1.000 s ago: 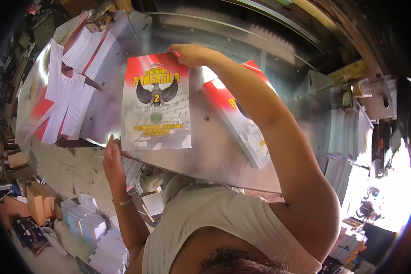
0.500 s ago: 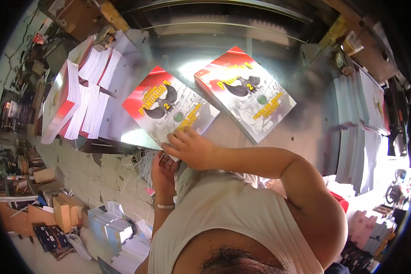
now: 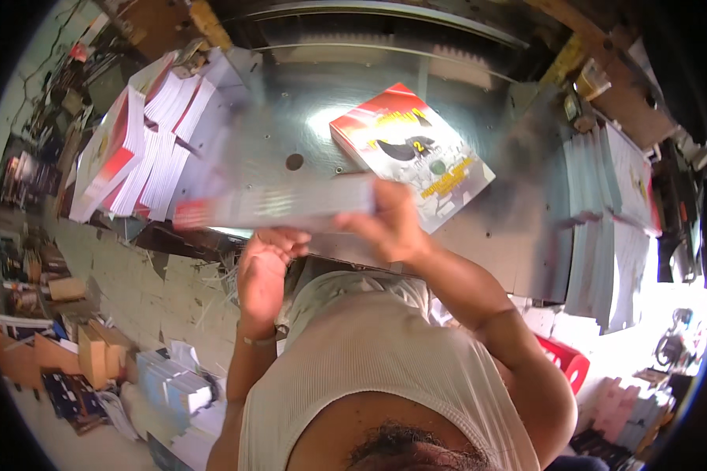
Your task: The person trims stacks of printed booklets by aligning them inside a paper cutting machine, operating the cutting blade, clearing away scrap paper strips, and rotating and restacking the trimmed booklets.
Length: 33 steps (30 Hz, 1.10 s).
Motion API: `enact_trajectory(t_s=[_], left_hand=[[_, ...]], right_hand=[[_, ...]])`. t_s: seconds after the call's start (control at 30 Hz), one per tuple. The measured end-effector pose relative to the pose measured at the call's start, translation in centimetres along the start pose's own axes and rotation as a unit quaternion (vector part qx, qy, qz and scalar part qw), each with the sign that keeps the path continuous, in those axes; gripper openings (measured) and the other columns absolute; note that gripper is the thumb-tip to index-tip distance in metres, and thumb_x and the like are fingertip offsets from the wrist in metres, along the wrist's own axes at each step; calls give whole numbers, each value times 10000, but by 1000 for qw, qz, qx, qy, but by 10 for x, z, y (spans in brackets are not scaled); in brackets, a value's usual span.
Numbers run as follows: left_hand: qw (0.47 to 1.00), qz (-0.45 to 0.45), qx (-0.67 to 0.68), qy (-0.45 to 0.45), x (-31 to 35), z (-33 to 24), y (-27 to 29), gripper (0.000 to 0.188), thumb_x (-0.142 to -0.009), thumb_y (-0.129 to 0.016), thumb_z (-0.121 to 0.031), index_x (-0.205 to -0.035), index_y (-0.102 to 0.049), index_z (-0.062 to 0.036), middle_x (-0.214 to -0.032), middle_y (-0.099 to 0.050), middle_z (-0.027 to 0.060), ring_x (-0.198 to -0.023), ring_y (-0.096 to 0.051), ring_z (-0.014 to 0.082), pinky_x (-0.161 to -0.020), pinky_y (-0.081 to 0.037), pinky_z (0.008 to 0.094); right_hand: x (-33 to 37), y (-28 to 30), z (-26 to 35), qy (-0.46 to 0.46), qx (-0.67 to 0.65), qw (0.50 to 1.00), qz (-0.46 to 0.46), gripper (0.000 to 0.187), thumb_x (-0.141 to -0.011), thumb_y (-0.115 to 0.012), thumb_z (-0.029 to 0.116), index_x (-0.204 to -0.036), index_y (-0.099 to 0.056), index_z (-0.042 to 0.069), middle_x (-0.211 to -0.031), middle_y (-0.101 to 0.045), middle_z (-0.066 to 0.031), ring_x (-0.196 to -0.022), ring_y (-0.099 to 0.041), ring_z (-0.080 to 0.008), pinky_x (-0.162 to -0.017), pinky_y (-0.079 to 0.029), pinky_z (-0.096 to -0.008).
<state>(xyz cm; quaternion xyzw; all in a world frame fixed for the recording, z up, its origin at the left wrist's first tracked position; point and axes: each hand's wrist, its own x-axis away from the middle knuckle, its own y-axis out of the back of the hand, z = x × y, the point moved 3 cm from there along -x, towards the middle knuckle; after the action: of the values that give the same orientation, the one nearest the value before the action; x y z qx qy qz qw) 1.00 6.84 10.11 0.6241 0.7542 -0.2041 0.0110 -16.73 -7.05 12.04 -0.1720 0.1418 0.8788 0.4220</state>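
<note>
A stack of books (image 3: pixel 271 204), blurred by motion, is raised edge-on above the near edge of the metal table. Gripping its right end is my right hand (image 3: pixel 389 224), thumb on the near side and fingers wrapped out of sight behind. My left hand (image 3: pixel 265 267) has its fingers curled against the stack's lower edge, near its middle. A second stack of books (image 3: pixel 440 169), with a red, white and grey cover and yellow lettering, lies flat and slanted to the right behind it.
Several white-edged books (image 3: pixel 161 161) lean in the left side rack. More piles of books (image 3: pixel 601 235) line the right side. The metal tabletop (image 3: pixel 291 125) has small holes. Paper bundles (image 3: pixel 177 385) and cardboard boxes (image 3: pixel 106 357) sit on the floor at lower left.
The left stack of books was lying flat on the table under my hands; now it is lifted and tipped on edge. My right hand has shifted right to its end.
</note>
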Motion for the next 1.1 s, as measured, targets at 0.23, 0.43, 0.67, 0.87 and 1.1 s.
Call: enact_trajectory(t_s=[0.23, 0.43, 0.67, 0.87, 1.1], left_hand=[[979, -51, -79, -182, -31, -36, -9, 479, -904, -675, -432, -1057, -553, 5, -1086, -568, 145, -867, -557, 209, -737, -455, 332], [981, -108, -41, -153, -60, -6, 6, 255, -989, -562, -203, -1159, -566, -14, -1052, -620, 72, -890, -569, 143, -758, -444, 294], [988, -145, -1, -61, -61, 36, 13, 203, -991, -578, -151, -1163, -571, -46, -1078, -607, 46, -898, -561, 124, -810, -455, 289], [977, -208, -34, -20, -29, 50, 35, 208, -983, -596, -151, -1157, -572, -41, -1060, -611, 46, -904, -568, 120, -806, -456, 282], [970, -234, 24, 62, -2, 72, 39, 184, -985, -632, -119, -1135, -576, -28, -1014, -598, 17, -853, -521, 75, -750, -443, 250]], right_hand=[[47, 117, 3, -1, -132, 884, -448, 256, -860, -669, 140, -1078, -628, 14, -1009, -657, -63, -916, -618, -168, -845, -483, -310], [50, 146, 2, -74, -288, 865, -403, 498, -1009, -544, 366, -1347, -534, 1, -1289, -625, -167, -1163, -624, -316, -1001, -504, -456], [100, 186, -125, -245, -232, 840, -425, 466, -1011, -593, 249, -1363, -476, -34, -1311, -601, -162, -1166, -619, -312, -996, -517, -466], [99, 215, -85, -488, 25, 829, -271, 542, -973, -627, 449, -1261, -564, -5, -1192, -652, -125, -1013, -653, -191, -861, -535, -346], [59, 269, -95, -252, 152, 932, -210, 510, -951, -585, 276, -1341, -558, -51, -1105, -685, -110, -956, -652, -171, -860, -504, -311]])
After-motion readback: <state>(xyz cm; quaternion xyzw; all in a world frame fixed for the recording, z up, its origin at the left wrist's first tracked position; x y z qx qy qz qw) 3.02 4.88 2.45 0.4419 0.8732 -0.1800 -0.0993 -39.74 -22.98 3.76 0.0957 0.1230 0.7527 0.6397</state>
